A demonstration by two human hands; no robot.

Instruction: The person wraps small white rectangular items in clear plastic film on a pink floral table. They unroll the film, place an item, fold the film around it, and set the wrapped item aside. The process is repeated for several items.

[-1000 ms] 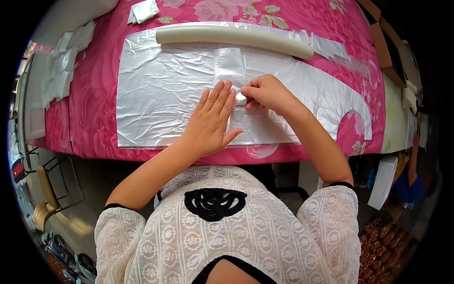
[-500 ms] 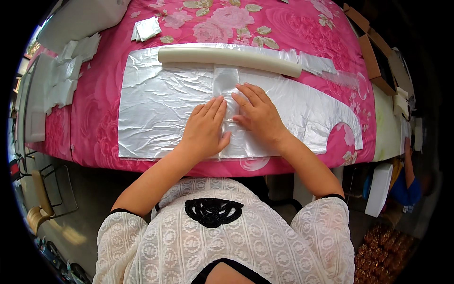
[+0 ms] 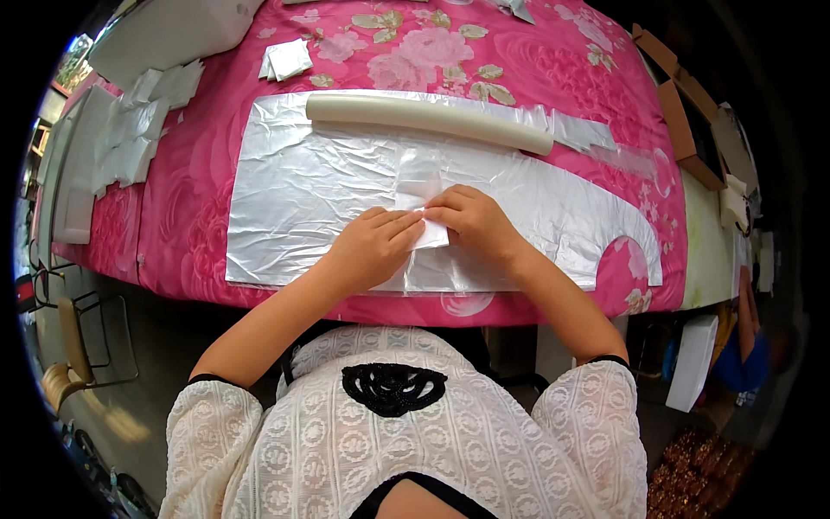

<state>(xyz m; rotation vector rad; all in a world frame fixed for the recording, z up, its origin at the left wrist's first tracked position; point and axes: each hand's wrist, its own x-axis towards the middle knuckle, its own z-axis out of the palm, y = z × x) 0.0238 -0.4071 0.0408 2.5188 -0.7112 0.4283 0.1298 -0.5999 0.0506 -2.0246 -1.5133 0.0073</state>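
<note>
A stack of silvery white plastic film sheets (image 3: 294, 182), with a curved cut-out at its right end, lies on the table. Across its middle runs a narrow folded strip of thin plastic film (image 3: 420, 166). My left hand (image 3: 378, 245) and my right hand (image 3: 477, 225) meet over this strip, fingertips close together. Both pinch it, and a small white folded flap (image 3: 430, 236) shows beneath the fingers. A long pale tube (image 3: 428, 118) rests across the far side of the sheets.
Small folded film packets (image 3: 287, 60) lie at the far left, with more packets (image 3: 130, 143) piled beside a pale bin (image 3: 78, 173). A pink floral cloth (image 3: 190, 216) covers the table. Open cardboard boxes (image 3: 692, 130) stand at the right edge; another person's arm (image 3: 747, 316) shows beyond.
My hands, flat on the film strip before, have drawn together and now pinch it. The strip's far part has been folded toward me. The view has shifted slightly.
</note>
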